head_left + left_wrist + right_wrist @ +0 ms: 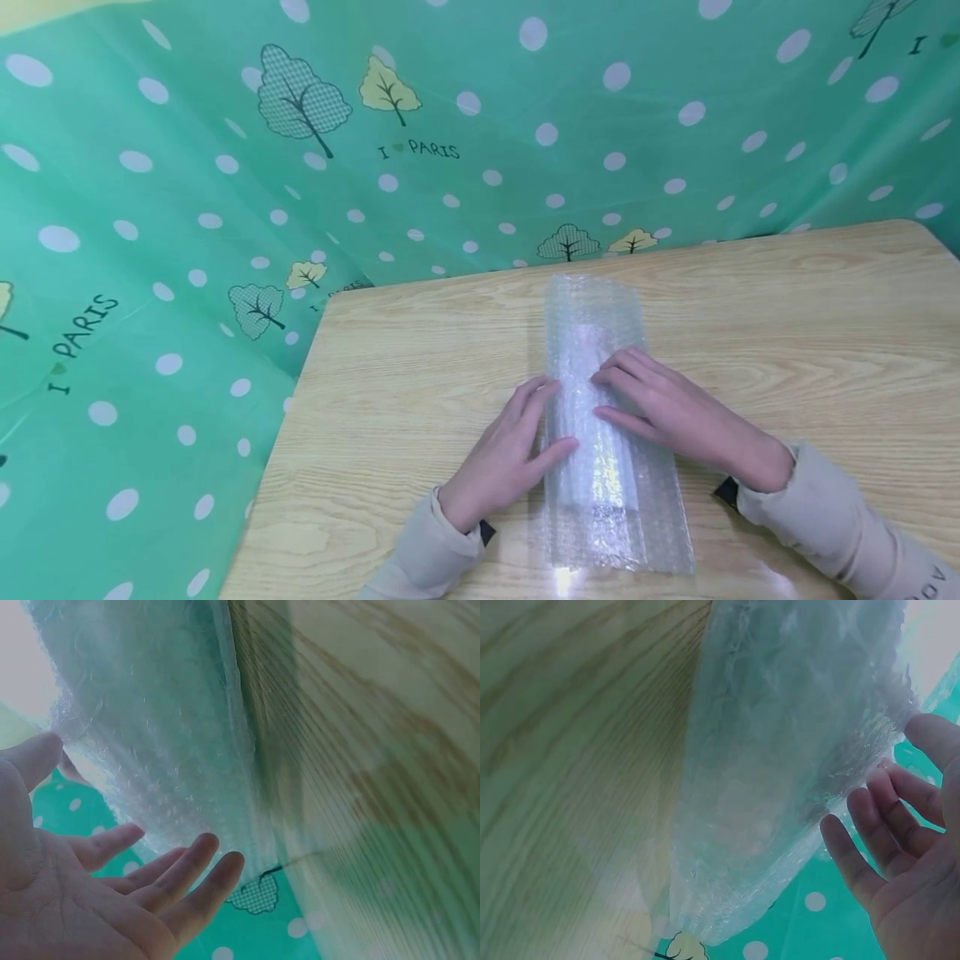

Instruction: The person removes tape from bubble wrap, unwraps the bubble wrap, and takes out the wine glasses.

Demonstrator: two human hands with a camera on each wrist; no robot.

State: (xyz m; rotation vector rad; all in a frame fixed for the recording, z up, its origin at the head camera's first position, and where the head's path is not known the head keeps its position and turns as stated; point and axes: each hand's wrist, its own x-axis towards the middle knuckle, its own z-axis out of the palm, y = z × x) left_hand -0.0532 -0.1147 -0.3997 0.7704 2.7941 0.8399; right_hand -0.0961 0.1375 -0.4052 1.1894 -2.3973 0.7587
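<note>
A long bundle of clear bubble wrap lies lengthwise on the table, its far end toward the back edge. Through the layers a pale, long shape shows, but its kind cannot be made out. My left hand touches the bundle's left side, thumb and fingers spread apart. From the right, my right hand rests on top of the wrap with fingers slightly bent. In the left wrist view, the left fingers lie along the wrap's side. The right wrist view has the right fingers against the other side.
The wooden table extends to both sides of the bundle. Behind it and at the left hangs a green cloth with white dots, trees and lettering. Light-coloured sleeves cover both forearms, with a small black piece under the right cuff.
</note>
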